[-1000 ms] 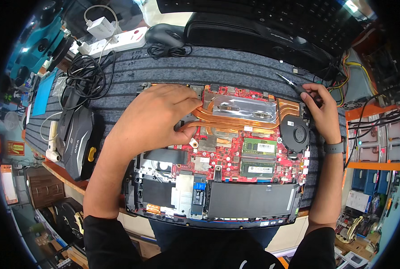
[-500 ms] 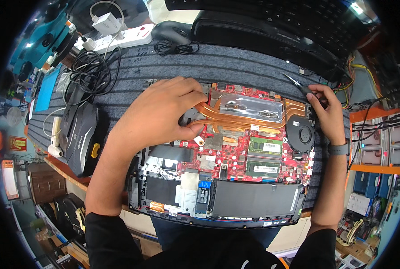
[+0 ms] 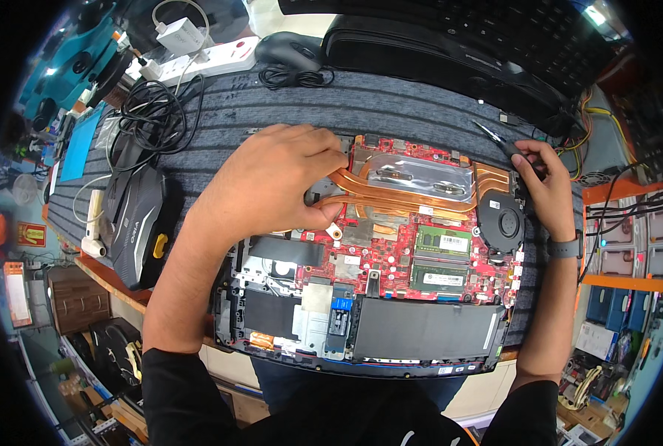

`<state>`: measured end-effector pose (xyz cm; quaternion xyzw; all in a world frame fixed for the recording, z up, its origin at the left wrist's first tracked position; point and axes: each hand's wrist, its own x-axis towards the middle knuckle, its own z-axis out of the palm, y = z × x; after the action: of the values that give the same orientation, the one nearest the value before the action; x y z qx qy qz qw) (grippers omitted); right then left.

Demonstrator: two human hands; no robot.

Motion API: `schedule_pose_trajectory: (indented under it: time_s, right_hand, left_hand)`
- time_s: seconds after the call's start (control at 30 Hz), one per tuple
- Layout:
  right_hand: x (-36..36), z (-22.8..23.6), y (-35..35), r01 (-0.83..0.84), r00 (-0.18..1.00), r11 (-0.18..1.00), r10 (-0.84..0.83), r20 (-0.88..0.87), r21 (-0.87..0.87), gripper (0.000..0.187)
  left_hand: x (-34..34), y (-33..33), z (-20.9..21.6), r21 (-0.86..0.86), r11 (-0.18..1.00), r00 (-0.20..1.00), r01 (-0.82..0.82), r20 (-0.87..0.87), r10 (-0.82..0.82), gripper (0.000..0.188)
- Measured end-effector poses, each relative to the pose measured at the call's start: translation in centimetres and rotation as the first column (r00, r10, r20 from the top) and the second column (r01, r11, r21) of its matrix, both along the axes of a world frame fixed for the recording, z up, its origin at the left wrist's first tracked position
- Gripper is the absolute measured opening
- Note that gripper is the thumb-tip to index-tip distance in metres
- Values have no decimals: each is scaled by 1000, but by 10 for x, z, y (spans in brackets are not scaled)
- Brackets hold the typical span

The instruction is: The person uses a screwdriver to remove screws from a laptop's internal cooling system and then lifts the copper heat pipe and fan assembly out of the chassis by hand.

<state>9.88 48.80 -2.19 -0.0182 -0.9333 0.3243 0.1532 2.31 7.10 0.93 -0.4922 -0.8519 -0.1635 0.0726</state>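
An opened laptop (image 3: 420, 333) lies before me, its red circuit board (image 3: 391, 260) bared. My left hand (image 3: 287, 175) grips the left end of the copper heatsink (image 3: 405, 195), fingers above the pipes and thumb below. Part of the left fan area is hidden behind that hand. A clear plastic-like sheet covers the middle of the heatsink. At the laptop's upper right corner, my right hand (image 3: 545, 175) is closed on a slim pointed tool (image 3: 496, 138) with a silver tip and dark handle. The tip points up and left, off the board. Below that hand sits the right fan (image 3: 501, 223).
A boxed-shaped dark case (image 3: 140, 230) and coiled black cable (image 3: 153, 111) lie left. Behind are a mouse (image 3: 290, 50), a white power strip (image 3: 211, 61) and a long black case (image 3: 420, 52). Parts drawers (image 3: 621, 256) stand at the right.
The view has shifted slightly. Both hands keep their holds, and the heatsink shows no clear movement against the board.
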Motion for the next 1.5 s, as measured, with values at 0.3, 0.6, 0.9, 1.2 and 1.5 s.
schedule_pose_trajectory:
  time_s: [0.3,0.6,0.9,1.2,1.5]
  right_hand:
    - [-1,1,0,-7,1000,1000,8,-6,18,24]
    - [-1,-1,1,-31,999,1000,31,-37,0,26]
    - [0,2,-1,-16,1000,999,16,-25,29,27]
    - [0,4,-3,1,1000,999,0,-19,39,26]
    - [1,0,1,-3,1000,999,4,-27,34,25]
  left_hand:
    - [2,-3,7,-4,1000,995,-18,97,18,47]
    - [4,0,9,-47,999,993,-25,111,30,51]
    - [1,2,7,-67,998,995,-10,94,16,53]
    - [-2,4,7,-53,999,998,3,64,1,52]
    - [-2,6,10,-40,999,996,10,89,-6,49]
